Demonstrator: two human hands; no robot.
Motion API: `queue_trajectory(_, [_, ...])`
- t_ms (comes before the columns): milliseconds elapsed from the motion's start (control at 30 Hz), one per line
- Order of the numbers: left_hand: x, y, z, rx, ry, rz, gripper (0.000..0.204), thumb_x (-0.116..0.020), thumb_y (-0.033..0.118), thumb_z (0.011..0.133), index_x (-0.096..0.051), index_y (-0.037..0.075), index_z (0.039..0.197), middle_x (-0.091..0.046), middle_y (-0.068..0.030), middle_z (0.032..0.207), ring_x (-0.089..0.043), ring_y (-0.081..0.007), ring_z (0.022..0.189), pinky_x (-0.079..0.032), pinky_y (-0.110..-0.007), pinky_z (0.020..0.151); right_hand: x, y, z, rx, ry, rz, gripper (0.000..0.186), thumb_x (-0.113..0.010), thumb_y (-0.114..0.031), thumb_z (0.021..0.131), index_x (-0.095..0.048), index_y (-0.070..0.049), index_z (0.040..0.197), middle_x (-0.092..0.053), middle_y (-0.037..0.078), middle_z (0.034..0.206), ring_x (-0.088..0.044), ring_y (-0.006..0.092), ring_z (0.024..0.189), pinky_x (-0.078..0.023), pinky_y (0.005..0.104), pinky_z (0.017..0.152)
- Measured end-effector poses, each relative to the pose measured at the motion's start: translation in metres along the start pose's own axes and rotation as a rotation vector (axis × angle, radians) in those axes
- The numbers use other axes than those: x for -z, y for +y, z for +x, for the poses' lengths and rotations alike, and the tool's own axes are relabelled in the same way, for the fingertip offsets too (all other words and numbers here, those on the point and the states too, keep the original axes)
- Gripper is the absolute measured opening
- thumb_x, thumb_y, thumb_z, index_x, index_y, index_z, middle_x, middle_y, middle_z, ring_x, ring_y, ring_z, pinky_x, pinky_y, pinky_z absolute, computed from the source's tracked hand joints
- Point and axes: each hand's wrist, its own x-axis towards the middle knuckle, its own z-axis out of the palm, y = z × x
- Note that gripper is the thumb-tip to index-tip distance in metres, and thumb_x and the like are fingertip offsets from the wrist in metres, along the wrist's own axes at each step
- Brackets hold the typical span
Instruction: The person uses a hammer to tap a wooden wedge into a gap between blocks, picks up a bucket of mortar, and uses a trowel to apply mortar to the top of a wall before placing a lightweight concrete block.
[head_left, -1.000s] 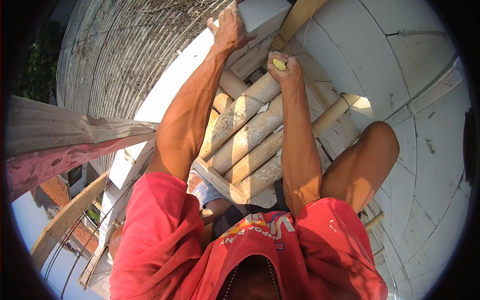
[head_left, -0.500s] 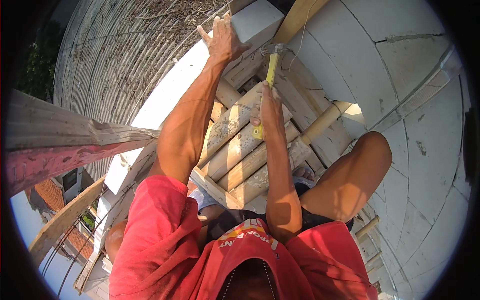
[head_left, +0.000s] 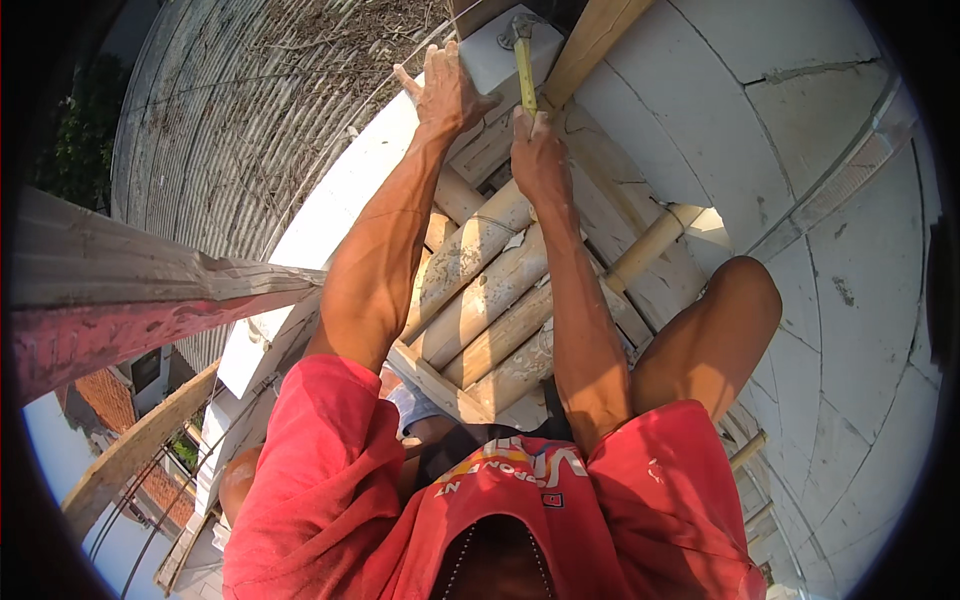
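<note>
My right hand [head_left: 541, 158] is closed around the yellow handle of a hammer [head_left: 525, 75]. The hammer's metal head lies against the top of a pale block [head_left: 487, 52] at the far end of the white wall, or just over it. Beside that block, my left hand [head_left: 449, 95] rests with fingers spread on the wall's edge [head_left: 385, 135], holding nothing. Below my hands, several round wooden poles [head_left: 505, 290] lie side by side between the walls.
A wooden beam [head_left: 600, 45] slants up beside the block. Grey block walling [head_left: 690, 110] stands on the right. Beyond the white wall lies a corrugated roof [head_left: 220, 120] with dry twigs. A weathered post [head_left: 150, 255] juts in from the left.
My right hand has moved the hammer up and away from me, its head going from beside the beam's lower end to the pale block. My left hand stays in place.
</note>
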Motion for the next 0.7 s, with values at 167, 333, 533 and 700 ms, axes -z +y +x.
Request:
queue_trajectory(167, [0.009,0.000,-0.007,0.017,-0.059,-0.012,0.118,-0.078,0.066,0.070,-0.026,0.005,0.156,-0.034,-0.0161,0.159,-0.023,-0.0317,0.153,0.001,-0.074,0.116,0.005,-0.006,-0.009,0.100,0.236,0.113,0.053,-0.038,-0.044,0.107,-0.053,0.006,0.117,-0.063,0.038,0.107,-0.063,0.0548,0.098,-0.054,0.0569,0.083])
queue_trajectory(333, [0.018,0.019,-0.003,0.027,-0.050,-0.064,0.116,-0.081,0.059,0.067,-0.027,0.005,0.155,-0.040,-0.0158,0.152,-0.028,-0.0315,0.149,-0.003,-0.076,0.115,-0.016,0.022,0.004,0.028,0.197,0.125,0.058,-0.037,-0.048,0.106,-0.056,0.005,0.118,-0.067,0.033,0.100,-0.064,0.0537,0.094,-0.051,0.0550,0.084])
queue_trajectory(533, [0.025,0.010,-0.008,-0.012,-0.096,-0.099,0.111,-0.083,0.055,0.067,-0.031,0.007,0.152,-0.044,-0.0166,0.144,-0.037,-0.0332,0.142,-0.005,-0.076,0.114,0.016,0.004,0.009,-0.182,-0.099,0.093,0.055,-0.040,-0.044,0.106,-0.053,0.007,0.119,-0.064,0.037,0.112,-0.064,0.0521,0.103,-0.052,0.0546,0.091])
queue_trajectory(700, [0.025,0.004,-0.004,-0.038,0.006,-0.074,0.104,-0.085,0.053,0.068,-0.038,0.007,0.149,-0.052,-0.0201,0.135,-0.046,-0.0392,0.134,-0.010,-0.078,0.111,0.029,0.016,0.003,0.253,0.080,-0.058,0.050,-0.040,-0.040,0.107,-0.054,0.006,0.118,-0.066,0.033,0.102,-0.065,0.0522,0.098,-0.053,0.0544,0.088])
